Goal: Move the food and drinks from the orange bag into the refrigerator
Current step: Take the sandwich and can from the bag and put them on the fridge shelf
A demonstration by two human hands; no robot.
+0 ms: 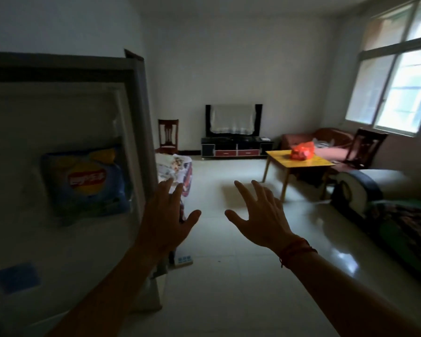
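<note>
My 2 hands are both empty and spread wide in the lower middle of the frame: the left hand (167, 216) has its fingers apart just beside the edge of the refrigerator door, and the right hand (259, 214) is also open, holding nothing, with a red string on its wrist. On the left of the frame the refrigerator (66, 166) stands open, and 1 blue chip bag (86, 182) already rests inside, so I judge that at least 1 item is put away. What else is inside I cannot tell, because it is dark and blurred there. The orange bag (302, 151) is far from me, at the right middle of the frame, on the yellow table (309, 164) near the sofa. It looks still bulging, so I think more food or drinks wait in it. I judge the task is only partly done, and the next step is to cross the tiled floor (229, 276) back to the table.
</note>
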